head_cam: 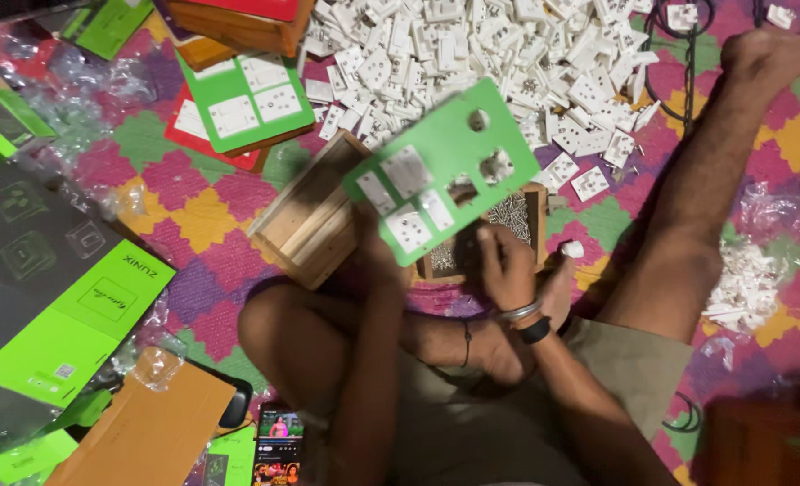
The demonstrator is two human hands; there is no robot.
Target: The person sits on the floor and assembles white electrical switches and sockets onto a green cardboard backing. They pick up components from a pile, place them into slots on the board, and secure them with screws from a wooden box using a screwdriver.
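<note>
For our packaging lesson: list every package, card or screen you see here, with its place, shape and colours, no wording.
Green backing card: held up at centre, rectangular, white switches, cut-outs.
Green card: top left on the mat, two white switches.
Flat boxes: left, grey and lime green.
Phone screen: bottom centre, lit, colourful.
Brown cardboard: bottom left.

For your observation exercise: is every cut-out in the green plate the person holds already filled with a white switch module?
No: the green plate carries several white modules, but its round hole and some other openings are still empty.

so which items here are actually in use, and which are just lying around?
In use:
- green panel, held by left hand
- right hand at its lower edge
- wooden box beneath
- pile of white sockets

Lying about:
- phone
- green cartons
- cardboard sheet
- finished green panel
</note>
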